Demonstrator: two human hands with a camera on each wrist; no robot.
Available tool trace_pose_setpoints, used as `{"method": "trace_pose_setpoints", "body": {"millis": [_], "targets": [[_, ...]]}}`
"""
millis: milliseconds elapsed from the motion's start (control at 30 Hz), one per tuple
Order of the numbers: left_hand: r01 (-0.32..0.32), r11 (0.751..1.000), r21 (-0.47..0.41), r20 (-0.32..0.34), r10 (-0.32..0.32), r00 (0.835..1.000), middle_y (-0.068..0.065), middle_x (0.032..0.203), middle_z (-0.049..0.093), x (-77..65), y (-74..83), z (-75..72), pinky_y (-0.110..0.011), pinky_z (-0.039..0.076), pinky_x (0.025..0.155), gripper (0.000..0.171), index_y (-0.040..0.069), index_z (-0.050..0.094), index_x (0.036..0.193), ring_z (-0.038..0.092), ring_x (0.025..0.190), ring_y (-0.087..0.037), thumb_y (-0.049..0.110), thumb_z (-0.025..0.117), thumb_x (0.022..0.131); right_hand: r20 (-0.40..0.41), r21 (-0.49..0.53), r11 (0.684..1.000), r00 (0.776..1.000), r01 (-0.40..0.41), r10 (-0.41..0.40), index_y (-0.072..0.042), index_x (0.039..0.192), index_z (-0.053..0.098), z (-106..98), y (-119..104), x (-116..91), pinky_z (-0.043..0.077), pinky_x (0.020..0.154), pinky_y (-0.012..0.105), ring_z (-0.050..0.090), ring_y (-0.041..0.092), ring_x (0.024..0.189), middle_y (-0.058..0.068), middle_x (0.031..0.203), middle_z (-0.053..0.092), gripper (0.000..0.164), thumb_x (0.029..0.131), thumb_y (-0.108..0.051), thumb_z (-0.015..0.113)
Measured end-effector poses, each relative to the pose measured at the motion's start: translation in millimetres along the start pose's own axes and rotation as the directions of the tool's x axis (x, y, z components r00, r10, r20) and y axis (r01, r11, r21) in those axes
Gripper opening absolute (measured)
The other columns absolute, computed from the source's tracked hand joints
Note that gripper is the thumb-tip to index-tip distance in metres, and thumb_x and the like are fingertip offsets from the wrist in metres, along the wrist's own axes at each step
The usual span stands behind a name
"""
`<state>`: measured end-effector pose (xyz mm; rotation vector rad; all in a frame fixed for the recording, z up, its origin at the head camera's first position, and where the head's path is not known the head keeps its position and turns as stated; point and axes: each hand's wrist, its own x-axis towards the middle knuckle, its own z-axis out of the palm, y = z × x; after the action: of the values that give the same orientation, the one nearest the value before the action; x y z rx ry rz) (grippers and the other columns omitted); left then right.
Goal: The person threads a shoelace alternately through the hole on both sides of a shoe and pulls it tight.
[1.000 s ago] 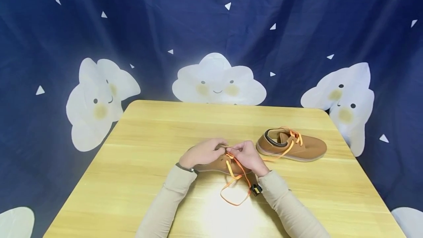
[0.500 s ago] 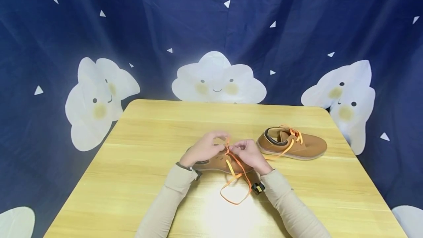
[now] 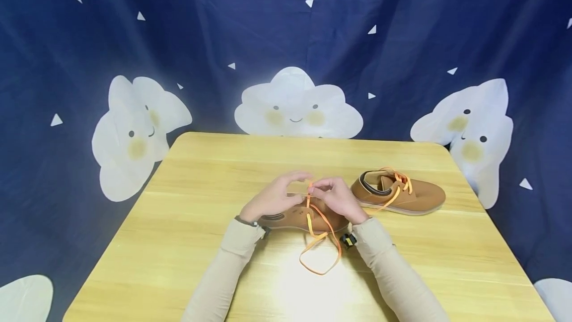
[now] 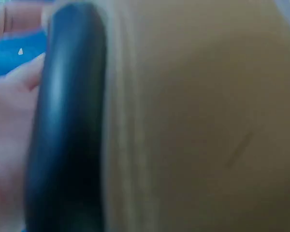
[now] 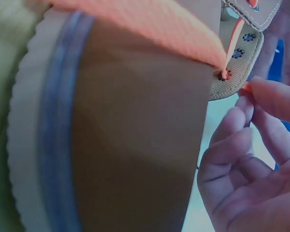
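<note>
A brown leather shoe [image 3: 290,220] lies on its sole, toe to the right, between both hands. An orange shoelace [image 5: 140,29] runs through its eyelets and drops in a loose loop in front. At the far eyelet flap [image 5: 241,50], the right hand [image 3: 337,198] pinches a short piece of lace between thumb and index finger, drawing it upward in the head view. The left hand [image 3: 274,197] lies along the shoe's opening, thumb and index finger spread apart near that flap. In the left wrist view, the dark padded collar [image 4: 70,121] hides much of this hand.
A matching brown shoe [image 3: 422,195] with orange laces stands behind and right of the right hand. Both lie on a light wooden table [image 3: 214,163]. A blue curtain [image 3: 268,24] with cloud shapes hangs behind the table.
The right hand has moved up with the lace, which now stands taller above the shoe. The left thumb and index finger have spread apart from their closer position near the lace.
</note>
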<state>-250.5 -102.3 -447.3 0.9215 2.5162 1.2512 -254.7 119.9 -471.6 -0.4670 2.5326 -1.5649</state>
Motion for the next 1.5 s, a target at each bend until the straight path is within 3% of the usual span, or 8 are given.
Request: {"method": "trace_pose_setpoints", "body": {"millis": [100,267,433,533,1000,1167,1300,1500], "targets": [[0.008,0.992,0.128,0.076,-0.018,0.997,-0.017,0.158,0.048,-4.7,-1.5,-3.9,-0.051,0.037,0.123,0.069,0.001,0.046,0.152,0.044,0.149,-0.035,0.03,0.073,0.096,-0.023,-0.002,1.0,1.0,0.0,0.0,-0.002,0.104,0.081,1,1,0,0.055,0.088,0.038,0.071,0.025,0.1,0.012,0.104,0.079,0.021,0.098,-0.02,0.072],[0.07,0.958,0.277,0.189,-0.126,0.974,-0.011,0.149,0.059,-10.3,-0.9,-3.3,-0.043,0.043,0.119,0.084,0.005,0.05,0.149,0.055,0.14,-0.027,0.047,0.083,0.084,-0.079,0.007,1.0,0.997,-0.012,0.013,-0.006,0.104,0.081,2,0,-2,0.058,0.09,0.037,0.074,0.024,0.103,0.011,0.105,0.08,0.02,0.098,-0.023,0.072],[0.082,0.95,0.3,0.186,-0.142,0.972,-0.003,0.129,0.069,-10.1,-0.5,-0.4,-0.039,0.051,0.107,0.068,0.01,0.059,0.137,0.064,0.12,-0.019,0.039,0.086,0.081,-0.139,0.035,0.999,0.99,0.031,-0.025,-0.004,0.105,0.081,-1,-11,-4,0.056,0.1,0.047,0.074,0.029,0.111,0.011,0.106,0.081,0.025,0.099,-0.026,0.072],[0.095,0.946,0.311,0.182,-0.157,0.971,-0.004,0.131,0.069,-9.9,0.5,-0.9,-0.039,0.05,0.108,0.067,0.01,0.06,0.137,0.064,0.122,-0.021,0.037,0.086,0.082,-0.158,0.05,0.997,0.986,0.061,-0.052,-0.003,0.107,0.08,-3,-18,-5,0.055,0.102,0.049,0.074,0.029,0.112,0.011,0.107,0.08,0.027,0.099,-0.028,0.071],[0.133,0.933,0.334,0.193,-0.206,0.959,-0.011,0.146,0.062,-7.3,3.2,-4.8,-0.044,0.045,0.117,0.074,0.004,0.055,0.145,0.056,0.138,-0.029,0.04,0.083,0.087,-0.304,0.201,0.936,0.927,0.288,-0.22,-0.004,0.104,0.079,-13,-50,-16,0.057,0.096,0.025,0.076,0.013,0.101,0.018,0.106,0.079,0.016,0.1,-0.016,0.07],[0.135,0.936,0.325,0.198,-0.207,0.958,-0.013,0.146,0.062,-7.1,3.0,-4.7,-0.045,0.044,0.118,0.074,0.002,0.055,0.145,0.056,0.139,-0.03,0.039,0.083,0.087,-0.366,0.182,0.905,0.881,0.384,-0.3,-0.005,0.104,0.08,-13,-66,-25,0.054,0.076,0.018,0.076,0.01,0.094,0.018,0.101,0.079,0.014,0.1,-0.012,0.069],[0.129,0.938,0.321,0.203,-0.201,0.958,-0.012,0.143,0.064,-6.8,0.5,-3.7,-0.044,0.045,0.116,0.072,0.003,0.057,0.143,0.058,0.136,-0.029,0.038,0.083,0.087,-0.429,0.198,0.861,0.831,0.469,-0.354,-0.002,0.106,0.079,-16,-78,-35,0.055,0.074,0.02,0.076,0.012,0.092,0.01,0.101,0.08,0.014,0.099,-0.005,0.067],[0.12,0.942,0.312,0.198,-0.188,0.962,-0.001,0.117,0.071,-7.5,0.0,-4.0,-0.038,0.053,0.098,0.058,0.009,0.064,0.134,0.065,0.108,-0.018,0.037,0.083,0.086,-0.522,0.244,0.736,0.725,0.632,-0.449,0.009,0.102,0.075,-16,-95,-48,0.048,0.062,0.018,0.078,0.017,0.092,0.006,0.103,0.081,0.015,0.094,0.012,0.064]]}}
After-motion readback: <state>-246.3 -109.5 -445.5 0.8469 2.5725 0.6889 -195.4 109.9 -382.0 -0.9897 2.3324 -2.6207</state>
